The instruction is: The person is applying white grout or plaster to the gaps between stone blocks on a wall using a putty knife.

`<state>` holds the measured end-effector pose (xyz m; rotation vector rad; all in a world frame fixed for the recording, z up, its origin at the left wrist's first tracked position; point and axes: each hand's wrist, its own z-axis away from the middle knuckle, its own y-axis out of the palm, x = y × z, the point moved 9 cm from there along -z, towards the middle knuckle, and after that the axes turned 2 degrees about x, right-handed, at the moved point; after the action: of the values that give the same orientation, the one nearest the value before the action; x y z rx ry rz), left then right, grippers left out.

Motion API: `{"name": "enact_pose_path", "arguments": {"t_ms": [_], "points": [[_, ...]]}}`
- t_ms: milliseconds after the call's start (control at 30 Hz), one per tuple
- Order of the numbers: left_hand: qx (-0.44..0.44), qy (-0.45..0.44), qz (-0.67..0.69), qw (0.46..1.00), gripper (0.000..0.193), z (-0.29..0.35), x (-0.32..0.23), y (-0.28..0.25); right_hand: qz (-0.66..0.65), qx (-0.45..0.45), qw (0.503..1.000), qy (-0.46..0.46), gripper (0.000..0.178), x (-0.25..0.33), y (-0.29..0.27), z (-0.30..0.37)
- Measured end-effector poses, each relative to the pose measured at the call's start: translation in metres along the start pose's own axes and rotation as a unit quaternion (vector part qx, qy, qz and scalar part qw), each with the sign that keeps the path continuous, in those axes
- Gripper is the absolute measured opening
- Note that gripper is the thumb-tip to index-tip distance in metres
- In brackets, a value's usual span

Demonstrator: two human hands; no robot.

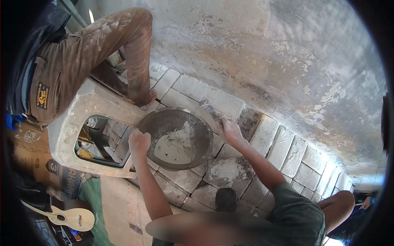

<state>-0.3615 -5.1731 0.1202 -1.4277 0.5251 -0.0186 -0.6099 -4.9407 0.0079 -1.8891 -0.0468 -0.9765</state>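
A dark round basin (205, 141) stands on the paving bricks in front of me, with a pale, wet-looking paste (174, 149) and whitish powder inside. At its left rim my left hand (139, 142) is closed in a fist, seemingly gripping the edge. On the opposite side my right hand (230, 130) is closed on a pale flat strip (210, 119), which slants along the basin's right rim. The strip's exact kind cannot be made out.
Another person in dusty brown trousers (111, 37) sits on a plastic stool (67, 123) at the left. A powder-covered block (227, 170) lies near the basin. A stained wall (262, 61) runs behind; a small guitar-shaped object (74, 219) lies at lower left, beside a green mat (95, 205).
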Motion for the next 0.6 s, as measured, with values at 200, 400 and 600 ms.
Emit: {"name": "enact_pose_path", "arguments": {"t_ms": [200,400,600], "points": [[0.002,-0.031,-0.023,0.999,0.035,0.021,0.049,0.005,-0.196,0.039,0.951,0.234,0.047,-0.027,0.050,0.061],[-0.018,0.012,-0.035,0.999,0.044,0.065,0.068,-0.022,-0.483,0.134,0.818,0.284,0.059,0.017,0.078,0.081],[0.021,-0.093,-0.029,0.995,0.046,0.073,0.101,-0.024,-0.388,0.239,0.827,0.329,0.054,0.042,0.082,0.114]]}}
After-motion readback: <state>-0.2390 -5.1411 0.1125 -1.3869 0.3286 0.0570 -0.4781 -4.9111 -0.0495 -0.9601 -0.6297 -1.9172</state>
